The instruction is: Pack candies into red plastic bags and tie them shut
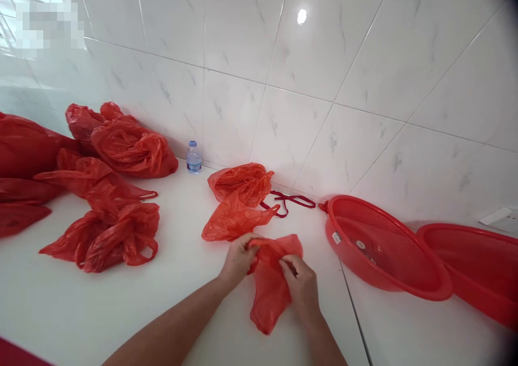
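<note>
Both my hands grip one empty red plastic bag [270, 290] lying on the white counter [194, 301]. My left hand [237, 258] pinches the bag's top left edge with closed fingers. My right hand [301, 286] pinches the top right part, fingers curled. The bag's lower end trails toward me between my wrists. Just beyond it lies another crumpled red bag [237, 201] with thin red handles [289, 200] stretched to the right.
Several filled and flat red bags [117, 193] crowd the counter's left side. A small water bottle [193, 157] stands against the tiled wall. A red mesh basket [380, 247] and a red basin [477, 269] lean at the right. A wall socket [502, 219] sits at far right.
</note>
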